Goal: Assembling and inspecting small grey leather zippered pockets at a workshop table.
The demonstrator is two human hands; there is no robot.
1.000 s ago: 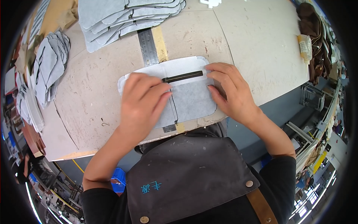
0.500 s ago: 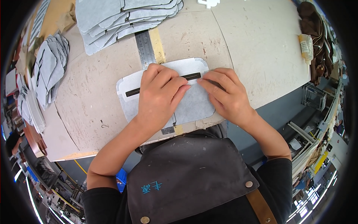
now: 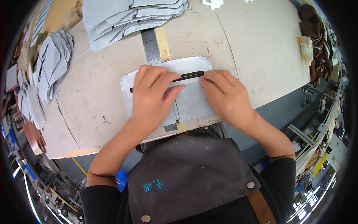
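Observation:
A light grey panel with rounded corners (image 3: 194, 99) lies on the worktable in front of me. Along its upper part runs a white band with a narrow black strip (image 3: 192, 75) set lengthwise in it. My left hand (image 3: 151, 93) rests over the panel's left half, covering part of the strip; its index fingertip touches the strip while the thumb stands apart, lower down. At the strip's right end, my right hand (image 3: 228, 91) pinches the black edge between thumb and forefinger. Beneath the panel passes a steel ruler (image 3: 150, 44), beside a yellowish tape band (image 3: 163, 43).
A stack of grey panels (image 3: 112, 22) sits at the back, with more grey pieces (image 3: 56, 67) at the left edge. To the right are a glue bottle (image 3: 305, 50) and brown material (image 3: 315, 33). A white cut-out piece (image 3: 212, 3) lies at the far edge.
My left hand has shifted slightly left along the strip, uncovering more of its middle. The right fingers have closed in on the strip's right end. The whole view has shifted a little.

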